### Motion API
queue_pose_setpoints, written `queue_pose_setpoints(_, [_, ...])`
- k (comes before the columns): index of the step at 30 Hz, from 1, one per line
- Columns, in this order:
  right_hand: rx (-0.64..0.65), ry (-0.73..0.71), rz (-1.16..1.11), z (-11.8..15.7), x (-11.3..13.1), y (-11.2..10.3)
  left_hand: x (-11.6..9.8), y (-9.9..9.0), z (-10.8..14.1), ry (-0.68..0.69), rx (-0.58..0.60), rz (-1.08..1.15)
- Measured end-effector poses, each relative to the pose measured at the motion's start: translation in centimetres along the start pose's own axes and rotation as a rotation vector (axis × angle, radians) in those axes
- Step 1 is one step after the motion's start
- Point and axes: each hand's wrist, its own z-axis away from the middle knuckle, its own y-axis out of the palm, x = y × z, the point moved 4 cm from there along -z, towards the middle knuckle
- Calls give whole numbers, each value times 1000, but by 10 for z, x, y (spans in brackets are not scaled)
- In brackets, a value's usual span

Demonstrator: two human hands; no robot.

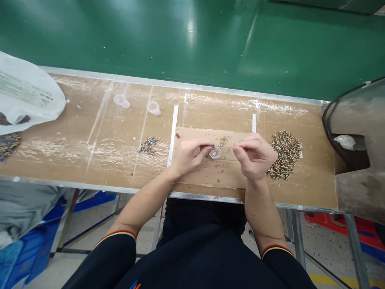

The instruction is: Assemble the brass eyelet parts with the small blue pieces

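Observation:
Over the middle of the work surface, my left hand (194,154) pinches a small blue part (213,146) between thumb and fingertips. In my right hand (254,154) is a thin yellowish stick (227,147), pinched and pointing left toward that part. A small clear plastic cup (215,153) stands just below the stick, between both hands. Right behind the cup lies a little blue and brass-coloured piece (222,143). Beneath all this is a stained cardboard sheet (210,176). Whether the stick's tip touches the blue part is too small to tell.
At right lies a heap of small brass-coloured parts (284,154). Several blue and brass pieces (147,145) lie at left, with two clear cups (154,107) (121,100) behind. A white bag (27,92) sits far left, a metal housing with a cable (355,120) far right.

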Motion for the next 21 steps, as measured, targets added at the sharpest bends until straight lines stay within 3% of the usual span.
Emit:
queue_pose_setpoints(5, [15,-44,-86,-2,4,4,-2,0,0,46,-8,-23])
queue_pose_setpoints(21, [36,-103,-60,-2,4,7,-8,0,-3,118,-19,-43])
